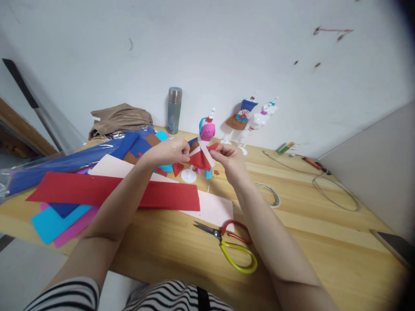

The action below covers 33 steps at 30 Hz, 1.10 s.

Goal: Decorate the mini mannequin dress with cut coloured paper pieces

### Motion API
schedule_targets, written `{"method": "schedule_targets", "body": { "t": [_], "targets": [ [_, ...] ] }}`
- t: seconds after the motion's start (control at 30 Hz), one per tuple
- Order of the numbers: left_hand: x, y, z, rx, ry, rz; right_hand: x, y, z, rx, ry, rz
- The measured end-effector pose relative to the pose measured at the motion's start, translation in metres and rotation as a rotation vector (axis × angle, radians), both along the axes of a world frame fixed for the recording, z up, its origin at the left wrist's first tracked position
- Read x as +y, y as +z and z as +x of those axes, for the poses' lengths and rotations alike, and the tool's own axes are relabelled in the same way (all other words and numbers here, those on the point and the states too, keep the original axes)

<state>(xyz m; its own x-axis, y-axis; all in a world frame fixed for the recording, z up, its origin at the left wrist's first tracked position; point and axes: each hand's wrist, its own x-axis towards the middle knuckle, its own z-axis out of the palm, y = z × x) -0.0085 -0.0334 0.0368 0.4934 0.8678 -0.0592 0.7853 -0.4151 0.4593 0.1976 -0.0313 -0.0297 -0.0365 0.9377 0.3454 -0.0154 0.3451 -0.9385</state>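
In front of me a small figure (pixel 207 131) stands upright on a thin white stand with a round base (pixel 188 175). Its top is magenta and light blue, with a white beaded tip. Around its lower part flares a red skirt-like piece (pixel 201 160), crossed by pale pink strips (pixel 206 152). My left hand (pixel 171 150) pinches this red piece at its left edge, fingers closed. On the opposite side, my right hand (pixel 229 159) has thumb and forefinger closed on its upper right edge, beside a pale strip. The fingertips partly cover the edges.
Scissors (pixel 217 233) with red and yellow handles lie nearest me. Red (pixel 171 196), pale pink and blue sheets spread at left. Behind stand a flask (pixel 174 110) and a brown-skirted figure (pixel 237 122). A tape ring (pixel 275 196) and a cable (pixel 319 188) lie at right.
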Motion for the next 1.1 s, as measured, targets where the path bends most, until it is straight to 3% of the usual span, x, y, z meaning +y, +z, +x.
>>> {"method": "schedule_targets", "body": {
  "t": [0.33,0.53,0.73,0.9,1.1],
  "targets": [
    [-0.009,0.007,0.004,-0.018,0.018,-0.094,0.000,0.000,-0.003,0.016,-0.048,0.014],
    [-0.005,0.001,0.004,0.040,0.037,-0.008,0.000,0.002,-0.003,0.010,-0.041,0.026],
    [-0.015,0.008,0.006,0.025,0.122,0.138,-0.001,0.002,-0.003,0.002,-0.041,0.022],
    [-0.019,0.003,0.019,-0.083,0.150,0.147,-0.001,0.001,-0.004,-0.024,-0.062,-0.015],
    [-0.020,-0.004,0.033,-0.023,0.246,0.236,-0.001,0.001,-0.005,0.003,-0.048,-0.005]
  ]
}}
